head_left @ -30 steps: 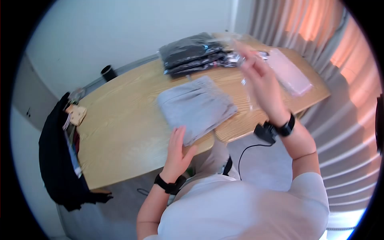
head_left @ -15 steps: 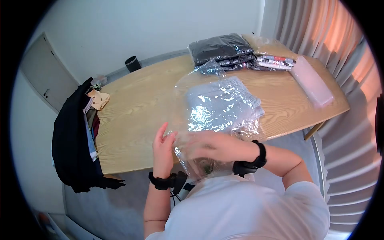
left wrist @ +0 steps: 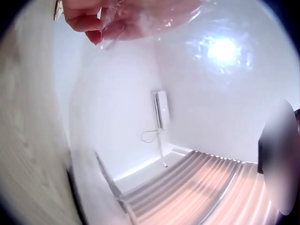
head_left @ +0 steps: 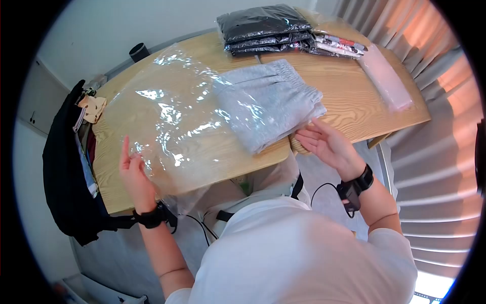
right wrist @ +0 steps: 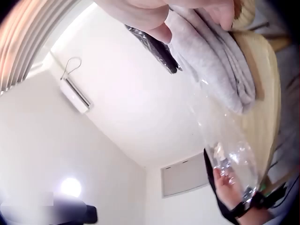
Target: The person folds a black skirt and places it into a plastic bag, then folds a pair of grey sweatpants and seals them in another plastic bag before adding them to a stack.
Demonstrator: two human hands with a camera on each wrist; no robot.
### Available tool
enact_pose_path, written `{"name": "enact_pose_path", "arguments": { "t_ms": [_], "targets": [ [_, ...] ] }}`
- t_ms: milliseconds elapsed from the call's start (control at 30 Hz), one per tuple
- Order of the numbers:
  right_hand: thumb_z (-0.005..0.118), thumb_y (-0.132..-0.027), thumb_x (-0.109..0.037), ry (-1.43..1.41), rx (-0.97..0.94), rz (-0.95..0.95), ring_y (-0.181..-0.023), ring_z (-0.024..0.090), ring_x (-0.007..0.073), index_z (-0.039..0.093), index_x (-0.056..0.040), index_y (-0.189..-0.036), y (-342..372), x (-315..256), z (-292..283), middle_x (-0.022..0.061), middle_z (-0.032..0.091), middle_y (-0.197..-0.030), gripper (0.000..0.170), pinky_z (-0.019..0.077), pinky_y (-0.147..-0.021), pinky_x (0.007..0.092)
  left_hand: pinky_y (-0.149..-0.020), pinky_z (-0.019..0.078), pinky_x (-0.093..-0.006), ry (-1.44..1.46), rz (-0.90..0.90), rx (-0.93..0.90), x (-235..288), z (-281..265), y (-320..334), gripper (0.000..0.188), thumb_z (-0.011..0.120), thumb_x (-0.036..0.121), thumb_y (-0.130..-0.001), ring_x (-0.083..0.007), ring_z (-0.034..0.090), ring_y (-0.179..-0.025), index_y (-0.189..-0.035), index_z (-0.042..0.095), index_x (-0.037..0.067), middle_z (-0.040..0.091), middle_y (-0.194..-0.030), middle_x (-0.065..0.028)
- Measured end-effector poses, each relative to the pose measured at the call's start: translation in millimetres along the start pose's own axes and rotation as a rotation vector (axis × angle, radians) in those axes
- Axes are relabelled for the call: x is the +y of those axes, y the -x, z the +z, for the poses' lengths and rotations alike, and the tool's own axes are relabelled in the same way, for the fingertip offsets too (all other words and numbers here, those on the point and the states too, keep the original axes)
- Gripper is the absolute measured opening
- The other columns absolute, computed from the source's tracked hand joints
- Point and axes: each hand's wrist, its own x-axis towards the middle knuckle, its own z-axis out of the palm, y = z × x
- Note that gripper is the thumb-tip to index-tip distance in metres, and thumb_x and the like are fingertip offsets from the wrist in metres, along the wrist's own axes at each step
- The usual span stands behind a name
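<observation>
Folded light-grey sweatpants (head_left: pixel 273 101) with a gathered waistband lie near the table's front edge in the head view. A large clear plastic bag (head_left: pixel 174 116) spreads over the tabletop to their left and overlaps their left part. My left hand (head_left: pixel 137 177) pinches the bag's near left edge, index finger pointing up; in the left wrist view, its curled fingers (left wrist: pixel 89 23) have crinkled film between them. At the sweatpants' right front corner, my right hand (head_left: pixel 331 149) has its fingers extended, palm turned up. In the right wrist view, its fingertips are right at the folded cloth (right wrist: pixel 215 61).
Bagged dark garments (head_left: pixel 263 30) are stacked at the back, beside bagged patterned ones (head_left: pixel 336 45). A pink plastic-wrapped pack (head_left: pixel 387 78) lies on the right. Black cloth (head_left: pixel 63 167) and other clothes hang at the table's left end. A dark bin (head_left: pixel 138 52) stands behind.
The clear bag has come over the sweatpants and been drawn left by my left hand. My right hand has crossed to my left hand, then gone back right to the sweatpants' corner.
</observation>
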Motion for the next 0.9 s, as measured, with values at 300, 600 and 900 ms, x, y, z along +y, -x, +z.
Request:
{"name": "enact_pose_path", "arguments": {
  "t_ms": [300, 600, 900],
  "targets": [
    [0.072, -0.075, -0.047, 0.045, 0.162, 0.184, -0.075, 0.056, 0.0177, 0.049, -0.0032, -0.098, -35.0, -3.0, 41.4, 0.0063, 0.052, -0.085, 0.055, 0.05, -0.068, 0.0272, -0.091, 0.0409, -0.0356, -0.939, 0.373, 0.128, -29.5, -61.4, -10.1, 0.049, 0.052, 0.003, -0.082, -0.0282, 0.051, -0.109, -0.131, 0.047, 0.004, 0.053, -0.119, -0.0207],
    [0.068, -0.081, -0.029, 0.107, 0.065, 0.043, -0.076, 0.056, 0.0111, 0.052, -0.0141, -0.094, -68.9, -12.2, 37.7, 0.0011, 0.057, -0.088, 0.026, 0.0393, -0.058, 0.0224, -0.106, 0.0227, -0.0511, -1.183, 0.324, -0.638, -5.3, -37.4, 56.3, 0.049, 0.063, 0.023, -0.083, -0.0406, 0.027, -0.132, -0.128, 0.049, 0.009, 0.034, -0.142, -0.0204],
    [0.064, -0.085, -0.017, -0.302, 0.065, -0.137, -0.113, 0.053, 0.0271, 0.048, -0.0072, -0.123, -80.9, -3.5, 76.2, 0.0099, 0.056, -0.121, 0.042, 0.0439, -0.096, 0.0412, -0.106, 0.0213, -0.0532, -1.262, 0.306, -0.674, -13.5, -44.0, 63.0, 0.055, 0.062, 0.025, -0.085, -0.038, 0.024, -0.135, -0.135, 0.043, 0.014, 0.03, -0.145, -0.0182]
  ]
}}
